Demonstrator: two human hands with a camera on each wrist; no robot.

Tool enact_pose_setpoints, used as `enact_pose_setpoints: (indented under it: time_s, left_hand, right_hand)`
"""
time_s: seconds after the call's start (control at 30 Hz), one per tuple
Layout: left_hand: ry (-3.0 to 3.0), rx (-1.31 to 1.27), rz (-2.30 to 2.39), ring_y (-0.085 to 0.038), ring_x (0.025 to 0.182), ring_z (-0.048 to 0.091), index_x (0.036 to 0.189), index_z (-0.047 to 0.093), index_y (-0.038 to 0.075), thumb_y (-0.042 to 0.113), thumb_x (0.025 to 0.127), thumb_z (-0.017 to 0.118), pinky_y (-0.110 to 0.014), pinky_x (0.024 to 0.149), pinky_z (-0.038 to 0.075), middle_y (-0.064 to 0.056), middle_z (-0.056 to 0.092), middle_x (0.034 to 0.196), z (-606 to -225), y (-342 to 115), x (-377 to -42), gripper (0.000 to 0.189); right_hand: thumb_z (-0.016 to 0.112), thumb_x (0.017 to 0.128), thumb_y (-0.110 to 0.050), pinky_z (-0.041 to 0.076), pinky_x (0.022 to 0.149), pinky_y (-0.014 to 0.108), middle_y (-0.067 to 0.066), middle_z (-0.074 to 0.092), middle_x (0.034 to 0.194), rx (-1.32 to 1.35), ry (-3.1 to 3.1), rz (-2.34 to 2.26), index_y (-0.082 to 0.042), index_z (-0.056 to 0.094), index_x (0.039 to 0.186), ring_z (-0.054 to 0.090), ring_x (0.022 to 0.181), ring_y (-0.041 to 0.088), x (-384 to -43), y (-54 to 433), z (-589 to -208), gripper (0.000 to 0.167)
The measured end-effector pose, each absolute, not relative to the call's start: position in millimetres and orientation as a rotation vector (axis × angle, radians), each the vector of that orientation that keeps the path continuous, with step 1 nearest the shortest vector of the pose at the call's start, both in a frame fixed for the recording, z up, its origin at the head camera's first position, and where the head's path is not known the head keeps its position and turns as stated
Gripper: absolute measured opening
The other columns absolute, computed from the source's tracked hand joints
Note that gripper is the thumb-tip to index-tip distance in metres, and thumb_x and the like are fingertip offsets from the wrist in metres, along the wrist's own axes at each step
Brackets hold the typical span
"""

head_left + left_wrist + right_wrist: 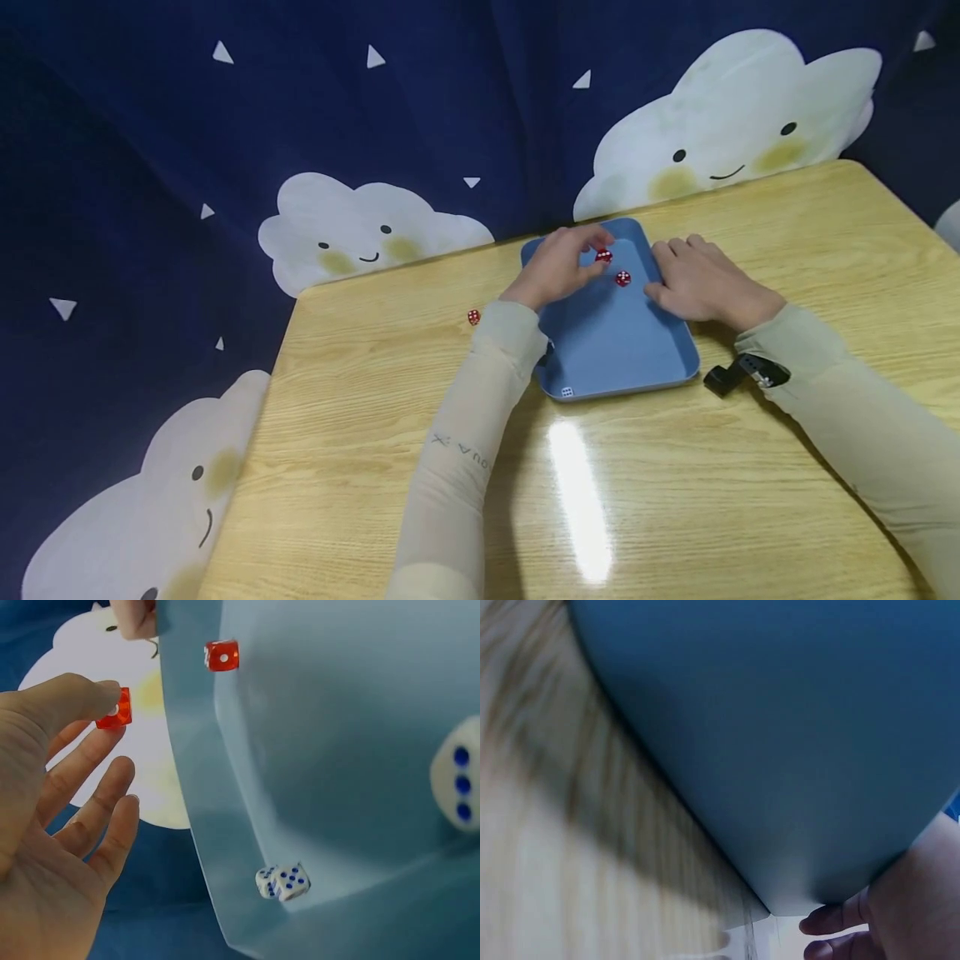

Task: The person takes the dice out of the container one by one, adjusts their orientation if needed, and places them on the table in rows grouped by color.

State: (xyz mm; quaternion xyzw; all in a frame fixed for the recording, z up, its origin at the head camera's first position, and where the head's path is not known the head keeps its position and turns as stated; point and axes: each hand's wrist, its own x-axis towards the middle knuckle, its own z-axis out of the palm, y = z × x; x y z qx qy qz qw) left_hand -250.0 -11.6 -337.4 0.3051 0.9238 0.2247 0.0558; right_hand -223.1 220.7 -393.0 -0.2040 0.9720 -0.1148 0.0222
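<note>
My left hand (557, 265) is over the far part of a blue tray (615, 354), pinching a red die (604, 257) between thumb and index finger. In the left wrist view, this die (115, 712) shows one white pip and the other fingers are loosely spread. A second red die (623, 278) lies in the tray, close to the pinched one. My right hand (708, 283) holds the tray's right rim, thumb over the edge; the right wrist view shows its fingers (844, 930) by the outer wall.
One white die (567, 392) sits in the tray's near left corner. Two white dice (283, 882) lie together in a far corner, hidden from the head view. Another red die (473, 317) is on the wooden table (360, 400), left of the tray. A dark blue cloud-print curtain (420, 100) hangs behind.
</note>
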Motion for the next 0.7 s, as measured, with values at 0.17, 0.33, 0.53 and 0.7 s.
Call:
enact_pose_setpoints:
  time_s: [0.17, 0.33, 0.53, 0.7]
  left_hand:
    - [2.826, 0.932, 0.694, -0.02, 0.123, 0.064, 0.134, 0.066, 0.012, 0.024, 0.1, 0.069, -0.03, 0.108, 0.049, 0.0, 0.072, 0.13, -336.4, -20.0, -248.0, 0.035]
    - [2.835, 0.916, 0.685, -0.021, 0.124, 0.064, 0.134, 0.065, 0.012, 0.024, 0.1, 0.068, -0.031, 0.109, 0.048, 0.0, 0.072, 0.131, -336.0, -26.0, -246.9, 0.036]
    - [2.847, 0.91, 0.69, -0.021, 0.124, 0.065, 0.133, 0.066, 0.011, 0.024, 0.101, 0.068, -0.031, 0.11, 0.048, -0.001, 0.072, 0.132, -334.1, -33.0, -244.6, 0.035]
    - [2.871, 0.95, 0.682, -0.021, 0.121, 0.067, 0.131, 0.067, 0.009, 0.023, 0.1, 0.068, -0.03, 0.108, 0.048, -0.002, 0.073, 0.129, -333.5, -41.1, -242.2, 0.034]
  right_hand:
    - [0.05, 0.102, -0.034, 0.041, 0.085, 0.056, 0.033, 0.058, 0.12, -0.619, 3.003, -0.344, 0.011, 0.048, 0.132, 0.048, 0.102, 0.045, -224.3, 221.2, -394.2, 0.054]
    - [0.051, 0.102, -0.034, 0.041, 0.088, 0.058, 0.033, 0.057, 0.123, -0.602, 2.993, -0.339, 0.011, 0.046, 0.135, 0.047, 0.104, 0.045, -225.2, 221.6, -393.8, 0.056]
    - [0.051, 0.102, -0.034, 0.041, 0.087, 0.056, 0.033, 0.058, 0.119, -0.619, 3.003, -0.336, 0.011, 0.047, 0.131, 0.048, 0.103, 0.045, -224.7, 222.0, -395.0, 0.053]
    - [0.052, 0.101, -0.033, 0.041, 0.086, 0.057, 0.033, 0.057, 0.118, -0.627, 3.008, -0.351, 0.011, 0.048, 0.13, 0.048, 0.102, 0.046, -224.4, 220.5, -394.3, 0.052]
